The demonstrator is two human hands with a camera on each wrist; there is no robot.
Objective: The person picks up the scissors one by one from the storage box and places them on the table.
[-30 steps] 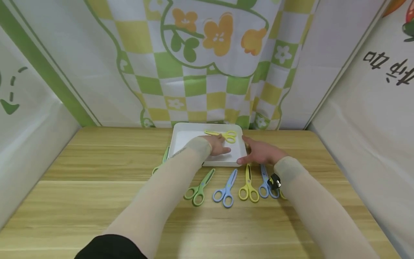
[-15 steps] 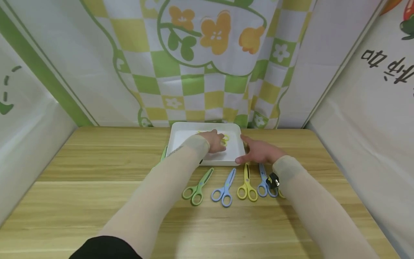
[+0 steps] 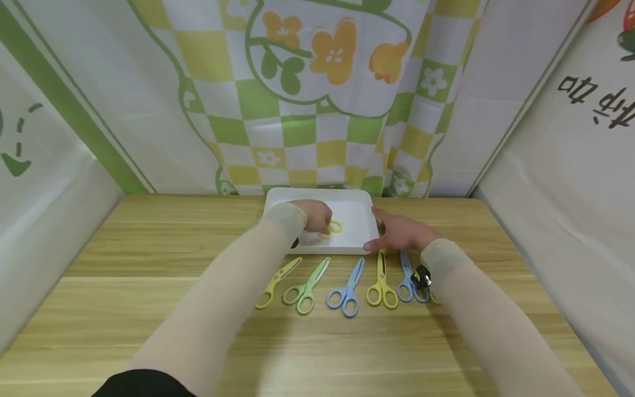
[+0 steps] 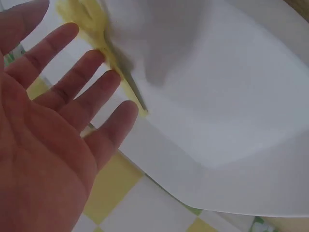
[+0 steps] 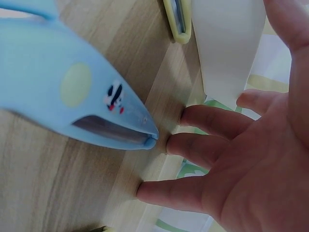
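Note:
A white tray (image 3: 354, 207) stands at the back of the table. Inside it lies a pair of yellow scissors (image 3: 336, 226), partly covered by my left hand (image 3: 313, 215). In the left wrist view that hand's fingers are fairly straight and spread over the scissors (image 4: 91, 19), whose handles are blurred; whether they touch is unclear. My right hand (image 3: 401, 231) rests at the tray's right front corner. Its fingers are straight in the right wrist view, with one fingertip against the tray wall (image 5: 224, 48) and others touching the table.
In front of the tray, scissors lie in a row: yellow (image 3: 278, 282), green (image 3: 308, 286), blue (image 3: 347, 288), yellow (image 3: 381, 281) and blue (image 3: 408, 278). Another yellow handle shows under my right forearm. A checked curtain (image 3: 317, 132) hangs behind the table.
My left hand and the yellow scissors in the tray have moved left and slightly nearer. My left forearm has uncovered yellow scissors and hidden green ones. The right hand stays put.

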